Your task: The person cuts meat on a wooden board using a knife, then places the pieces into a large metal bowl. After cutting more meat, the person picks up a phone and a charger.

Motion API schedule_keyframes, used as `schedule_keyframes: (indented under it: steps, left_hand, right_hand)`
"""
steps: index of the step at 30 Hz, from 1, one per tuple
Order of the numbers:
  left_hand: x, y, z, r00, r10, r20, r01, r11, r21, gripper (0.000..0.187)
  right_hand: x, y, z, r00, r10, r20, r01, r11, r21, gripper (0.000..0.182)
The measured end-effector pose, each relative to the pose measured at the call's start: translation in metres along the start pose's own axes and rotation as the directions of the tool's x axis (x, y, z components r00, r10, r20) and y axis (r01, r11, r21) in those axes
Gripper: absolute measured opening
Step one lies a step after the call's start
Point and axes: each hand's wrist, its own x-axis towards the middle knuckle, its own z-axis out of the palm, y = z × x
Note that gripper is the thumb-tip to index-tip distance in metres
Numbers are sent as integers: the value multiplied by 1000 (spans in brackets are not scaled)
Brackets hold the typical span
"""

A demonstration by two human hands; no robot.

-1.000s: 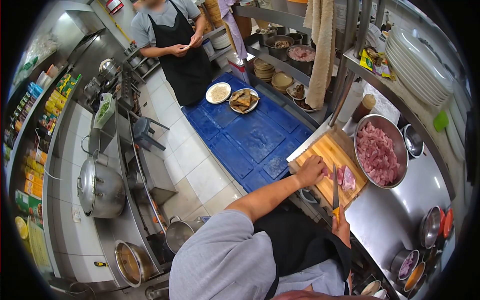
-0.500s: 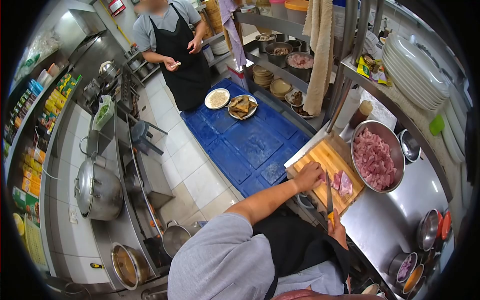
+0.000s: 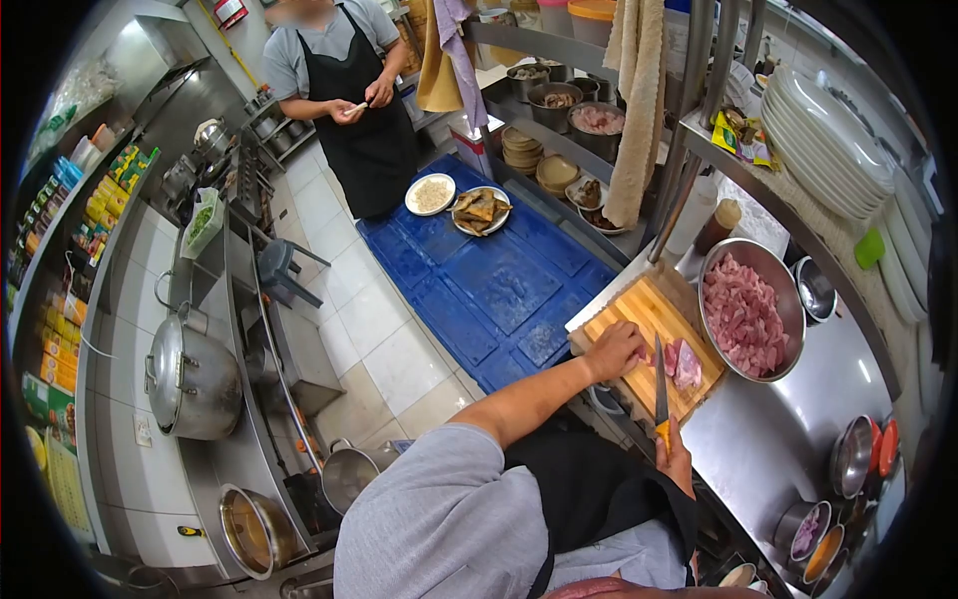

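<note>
On the wooden cutting board (image 3: 639,311) lie a few pieces of raw pink meat (image 3: 686,365). My right hand (image 3: 675,461) is wrapped round the yellow handle of a knife (image 3: 661,384), whose blade lies over the board between the meat and my other hand. My left hand (image 3: 616,349) rests on the board left of the blade, its fingers curled over a bit of meat at their tips. Just right of the board, a large steel bowl (image 3: 707,290) is filled with cut pink meat (image 3: 744,317).
A co-worker in a black apron (image 3: 361,120) stands beyond the blue table (image 3: 499,285), holding something small. Two plates of food (image 3: 430,195) sit on that table. Steel shelves with hanging towels (image 3: 639,110) rise ahead; small bowls (image 3: 853,457) stand at the right. A lidded pot (image 3: 205,384) is left.
The knife blade has shifted slightly right, away from my left hand. The co-worker's hands have come together, and the view has moved slightly.
</note>
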Motion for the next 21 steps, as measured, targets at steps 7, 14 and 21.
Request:
schedule_keyframes:
  steps: [7,14,21]
  left_hand:
    - [0,-3,-2,1000,-30,6,31,999,-42,14]
    - [-4,-22,4,994,-26,-105,32,998,55,19]
    - [7,-3,-2,999,-5,-47,4,1000,-29,27]
  right_hand:
    - [5,9,5,1000,-13,0,13,999,-35,57]
    - [2,10,7,997,-70,-30,66,989,-134,58]
    - [3,-10,-6,998,-55,26,58,989,-134,59]
